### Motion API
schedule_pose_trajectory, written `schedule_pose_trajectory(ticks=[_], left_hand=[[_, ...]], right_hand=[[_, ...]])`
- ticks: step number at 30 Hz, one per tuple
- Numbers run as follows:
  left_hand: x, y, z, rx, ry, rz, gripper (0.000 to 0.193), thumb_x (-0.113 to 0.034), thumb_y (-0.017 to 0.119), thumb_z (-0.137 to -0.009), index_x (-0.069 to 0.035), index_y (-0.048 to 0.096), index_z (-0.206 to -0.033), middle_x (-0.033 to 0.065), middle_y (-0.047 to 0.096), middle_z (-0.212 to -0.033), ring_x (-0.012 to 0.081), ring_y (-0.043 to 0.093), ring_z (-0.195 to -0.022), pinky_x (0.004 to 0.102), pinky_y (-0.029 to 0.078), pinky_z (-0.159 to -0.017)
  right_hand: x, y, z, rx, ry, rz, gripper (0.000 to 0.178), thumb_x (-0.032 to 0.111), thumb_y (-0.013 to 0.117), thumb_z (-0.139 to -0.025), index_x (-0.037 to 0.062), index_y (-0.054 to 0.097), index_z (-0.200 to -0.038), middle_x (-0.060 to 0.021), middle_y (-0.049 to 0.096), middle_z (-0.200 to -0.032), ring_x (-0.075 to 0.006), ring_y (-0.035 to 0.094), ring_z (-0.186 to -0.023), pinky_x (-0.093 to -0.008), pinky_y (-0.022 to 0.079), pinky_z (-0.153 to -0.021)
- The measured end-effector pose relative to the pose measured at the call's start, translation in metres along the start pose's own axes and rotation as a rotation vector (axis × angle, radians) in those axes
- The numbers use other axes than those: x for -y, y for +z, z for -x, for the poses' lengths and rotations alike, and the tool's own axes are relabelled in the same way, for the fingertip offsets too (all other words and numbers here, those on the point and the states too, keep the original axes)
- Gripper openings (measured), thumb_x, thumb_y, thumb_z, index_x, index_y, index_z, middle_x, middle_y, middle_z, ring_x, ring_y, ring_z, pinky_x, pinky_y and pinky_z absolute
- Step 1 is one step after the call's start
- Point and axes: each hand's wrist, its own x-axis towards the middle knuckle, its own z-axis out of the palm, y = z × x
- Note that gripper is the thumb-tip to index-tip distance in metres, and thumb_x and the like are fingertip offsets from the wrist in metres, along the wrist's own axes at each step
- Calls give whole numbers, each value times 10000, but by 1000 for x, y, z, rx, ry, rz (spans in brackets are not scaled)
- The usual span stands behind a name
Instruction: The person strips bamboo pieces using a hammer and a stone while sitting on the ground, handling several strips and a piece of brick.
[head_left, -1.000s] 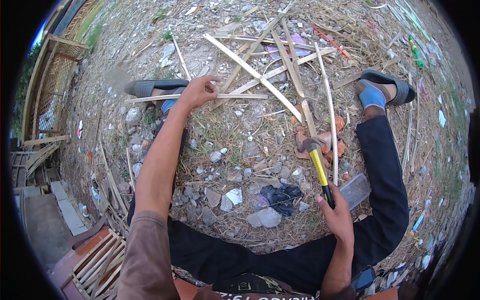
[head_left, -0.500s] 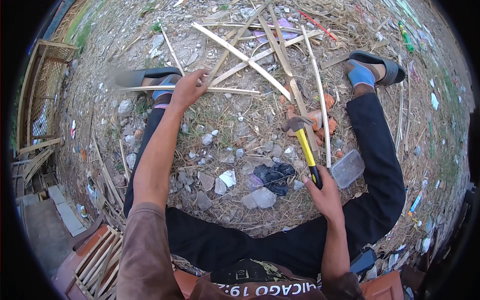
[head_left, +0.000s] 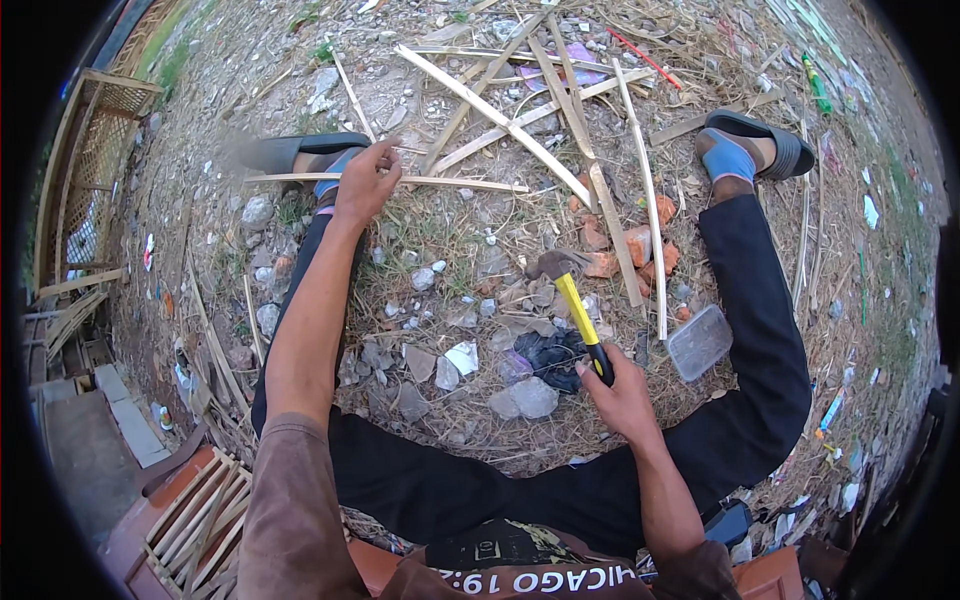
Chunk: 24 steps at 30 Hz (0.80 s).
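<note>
My right hand (head_left: 622,392) is wrapped round the black grip of a claw hammer (head_left: 578,308) with a yellow shaft. The hammer's head points away from me, above the rubble. Over by my left foot, my left hand (head_left: 368,183) has its thumb and fingers drawn together; whatever they pinch is too small to make out. A thin wooden strip (head_left: 465,184) runs crosswise beneath that hand, its left part over my sandalled foot. Beyond it, several wooden strips (head_left: 490,112) lie crossed in a loose frame on the ground.
Between my legs are broken orange bricks (head_left: 640,245), stones (head_left: 525,398), a black plastic bag (head_left: 550,357) and a clear plastic container (head_left: 699,344). A bundle of wooden strips (head_left: 200,520) lies at the lower left. A woven panel (head_left: 95,185) stands farther left.
My left hand has shifted slightly left along the strip, which stays in place. My right hand has moved the hammer leftward and a little nearer to me.
</note>
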Motion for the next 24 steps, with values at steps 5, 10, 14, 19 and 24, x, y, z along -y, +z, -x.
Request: schedule_pose_trajectory(ticks=[5,10,14,19,24], left_hand=[[6,-7,-3,90,36,-76,319,-104,643,-876,-32,667,-1186,167,715,-972,331,701,-871,395,539,-795],[5,-6,-7,96,35,-52,271,-162,613,-917,-42,686,-1149,208,713,-986,370,687,-898,418,531,-803],[-7,-15,-13,491,25,-353,302,-308,630,-947,-55,703,-1097,201,712,-984,377,682,-893,442,527,-776],[-20,-37,-18,312,31,-247,371,-400,627,-965,-46,689,-1058,170,687,-884,347,672,-807,434,510,-718],[-55,-71,-26,-8,59,13,391,-392,576,-1021,-16,628,-1113,57,552,-751,159,517,-693,320,425,-638]], right_hand=[[-4,-4,-2,-17,7,-4,319,218,694,-894,-27,587,-1067,-154,574,-650,-258,545,-563,-411,425,-573],[-1,-4,-2,-24,17,-2,316,214,695,-893,-25,587,-1069,-157,572,-656,-262,552,-575,-415,424,-577],[-5,-3,-3,-19,9,-8,310,209,692,-892,-25,585,-1066,-168,581,-669,-293,552,-579,-424,426,-584],[-3,-3,-2,-13,-3,1,304,208,693,-888,-26,584,-1048,-176,584,-675,-314,562,-585,-428,427,-586],[3,-3,-2,4,11,30,319,180,714,-860,-21,563,-1057,-176,599,-698,-343,609,-632,-442,461,-625]])
